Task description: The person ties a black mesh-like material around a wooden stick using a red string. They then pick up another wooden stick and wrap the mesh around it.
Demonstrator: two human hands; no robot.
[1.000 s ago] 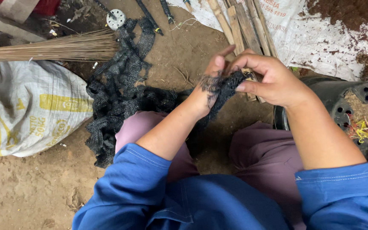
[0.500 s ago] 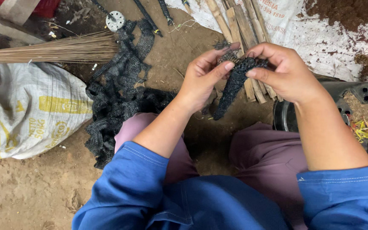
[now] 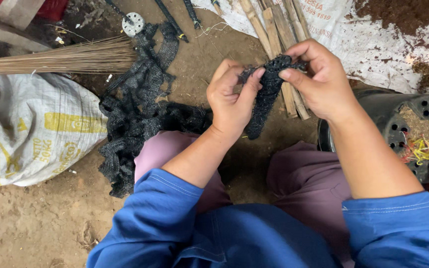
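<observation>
Both hands are working one strip of black mesh netting (image 3: 266,97), held up in the air over the dirt floor (image 3: 35,223), above the knees. Left hand (image 3: 232,99) is pinching the upper end of the strip between thumb and fingers, palm facing the camera. Right hand (image 3: 319,79) is gripping the same end from the other side, fingertips curled over the top. The hands are nearly touching, both clamped on the netting. The strip's lower end is hanging free, tilted down toward the left knee.

A bigger pile of black netting (image 3: 135,119) is lying on the floor, running from the left knee up toward the far edge, well apart from the hands. A white woven sack (image 3: 31,129) is sitting at the floor's left edge, just beside that pile. A broom of thin brown bristles (image 3: 60,58) is lying across the sack's top. Wooden sticks (image 3: 274,34) are lying on a white sheet (image 3: 373,44) at the far right, directly beneath the held strip. A black perforated pot (image 3: 418,129) is sitting at the right edge, with soil and yellow strands inside.
</observation>
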